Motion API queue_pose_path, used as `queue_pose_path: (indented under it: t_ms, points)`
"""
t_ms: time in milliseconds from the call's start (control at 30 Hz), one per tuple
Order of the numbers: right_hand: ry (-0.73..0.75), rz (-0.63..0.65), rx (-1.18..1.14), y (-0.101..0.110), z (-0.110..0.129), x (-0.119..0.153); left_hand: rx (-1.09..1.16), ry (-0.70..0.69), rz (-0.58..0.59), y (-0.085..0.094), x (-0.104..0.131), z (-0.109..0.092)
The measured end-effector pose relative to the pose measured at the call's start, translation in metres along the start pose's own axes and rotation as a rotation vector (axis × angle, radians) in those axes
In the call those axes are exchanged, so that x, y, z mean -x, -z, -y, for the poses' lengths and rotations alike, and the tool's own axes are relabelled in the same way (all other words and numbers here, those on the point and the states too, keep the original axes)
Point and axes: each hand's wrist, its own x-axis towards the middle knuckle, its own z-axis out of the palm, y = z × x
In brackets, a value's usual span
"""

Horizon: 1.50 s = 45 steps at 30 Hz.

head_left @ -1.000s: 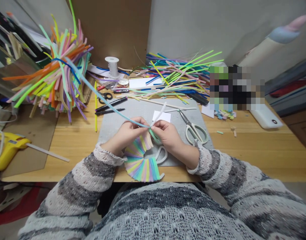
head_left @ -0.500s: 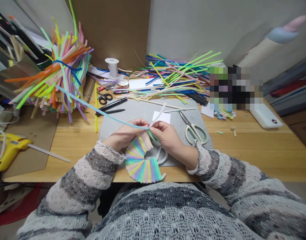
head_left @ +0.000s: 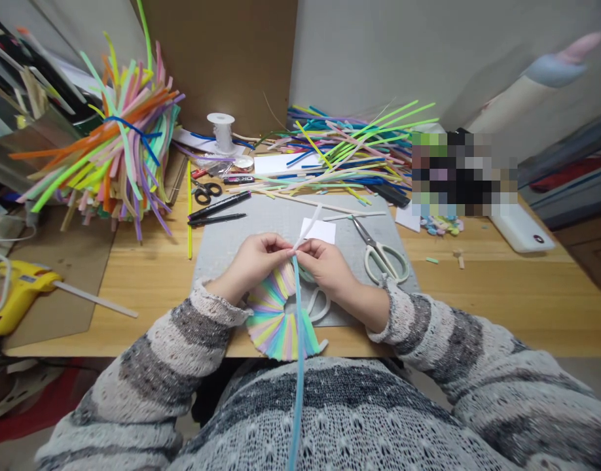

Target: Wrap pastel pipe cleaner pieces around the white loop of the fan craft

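A ring-shaped fan of pastel pipe cleaners (head_left: pixel 275 330), in yellow, purple, pink and teal, hangs below my hands over the mat's front edge. My left hand (head_left: pixel 256 261) pinches at its top, where a white stem (head_left: pixel 311 222) points up and away. Close against it, my right hand (head_left: pixel 327 265) pinches the same spot, thumb and fingertips together. From between the fingertips a long light blue pipe cleaner (head_left: pixel 299 353) runs down over the ring to my sweater. White loops (head_left: pixel 321 307) curve out at the ring's right side. Which fingers grip which strand is partly hidden.
Green-handled scissors (head_left: pixel 379 255) lie right on the grey mat (head_left: pixel 217 245), with a white paper (head_left: pixel 323 231) nearby. Black pens (head_left: pixel 219 205) and small scissors (head_left: pixel 207 191) are left. Pipe cleaner bundles (head_left: pixel 128 144) stand behind; a yellow glue gun (head_left: pixel 23 288) lies far left.
The light blue pipe cleaner has swung from the upper left down toward my body. My left hand has shifted slightly and turned; my right hand has hardly moved.
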Motion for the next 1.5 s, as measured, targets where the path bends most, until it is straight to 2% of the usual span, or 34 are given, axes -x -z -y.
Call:
queue_pose_path:
  t_ms: [133, 333, 500, 767, 933, 1100, 1167, 1233, 1300, 1333, 1400, 1500]
  points:
    - [-0.012, -0.008, 0.028, 0.000, 0.003, 0.003, -0.012, 0.048, 0.011, 0.003, 0.000, -0.001]
    - [0.012, 0.015, 0.024, 0.000, 0.001, 0.002, 0.069, 0.095, 0.088, 0.006, -0.002, 0.002]
    - [0.035, 0.038, 0.029, 0.001, 0.000, 0.002, 0.101, 0.141, 0.088, 0.007, -0.002, -0.001]
    - [-0.058, 0.091, -0.136, 0.001, 0.006, 0.001, 0.066, 0.102, 0.108, 0.007, -0.001, -0.001]
    - [-0.122, 0.152, -0.090, 0.006, 0.010, 0.002, -0.027, 0.049, 0.129, 0.009, -0.003, 0.001]
    - [-0.174, 0.289, 0.190, 0.009, 0.015, 0.003, -0.145, -0.025, 0.128, 0.009, -0.004, 0.000]
    - [-0.093, 0.307, 0.361, 0.014, 0.020, 0.001, -0.171, -0.053, 0.125, 0.009, -0.003, -0.001]
    - [0.121, 0.209, 0.624, 0.024, 0.026, -0.005, -0.182, -0.059, 0.105, 0.009, -0.003, -0.002]
    - [0.349, 0.037, 0.970, 0.037, 0.031, -0.013, -0.179, -0.046, 0.084, 0.009, -0.003, -0.003]
    - [0.404, -0.020, 1.128, 0.044, 0.032, -0.018, -0.176, -0.035, 0.078, 0.009, -0.003, -0.003]
    - [0.394, -0.043, 1.346, 0.056, 0.032, -0.025, -0.165, 0.000, 0.069, 0.009, -0.003, -0.003]
    - [0.316, 0.010, 1.438, 0.065, 0.024, -0.033, -0.121, 0.062, 0.064, 0.009, -0.004, -0.002]
